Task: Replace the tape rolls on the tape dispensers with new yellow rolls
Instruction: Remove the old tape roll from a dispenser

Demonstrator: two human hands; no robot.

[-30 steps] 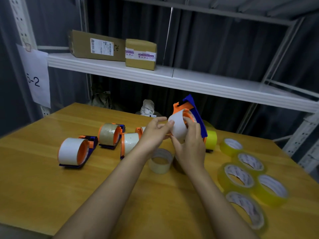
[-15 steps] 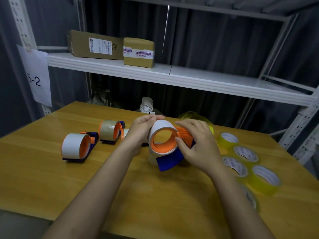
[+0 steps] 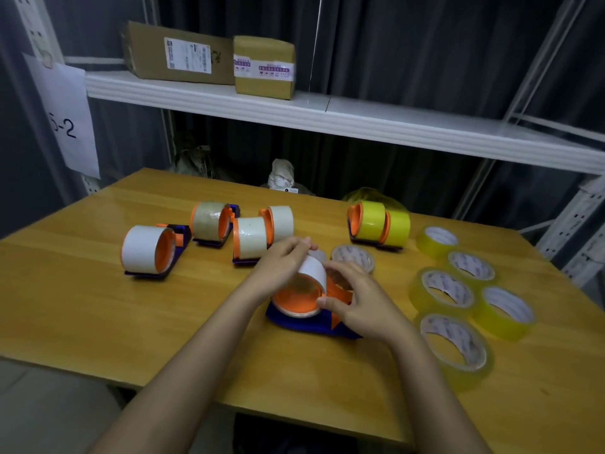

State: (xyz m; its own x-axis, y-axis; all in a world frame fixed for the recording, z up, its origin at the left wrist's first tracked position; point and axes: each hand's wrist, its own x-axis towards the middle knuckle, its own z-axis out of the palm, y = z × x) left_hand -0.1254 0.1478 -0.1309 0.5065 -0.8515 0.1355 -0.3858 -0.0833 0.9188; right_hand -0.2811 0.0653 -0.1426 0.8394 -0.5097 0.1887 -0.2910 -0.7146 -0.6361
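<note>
Head view. Dispenser (image 3: 307,322), blue base, orange hub: now lying on the table (image 3: 98,316) at centre; half a second ago it was held clear of the surface. White roll (image 3: 312,270) on its hub. Left hand (image 3: 281,267): fingers curled over the roll's top. Right hand (image 3: 357,303): thumb and fingers pinching the orange part beside the hub. Four dispensers with old rolls (image 3: 209,237) at left, unchanged. Two yellow-loaded dispensers (image 3: 379,226) behind, newly in sight. Five loose yellow rolls (image 3: 458,309) lying flat at right. Spent core (image 3: 353,257) just behind the hands.
</note>
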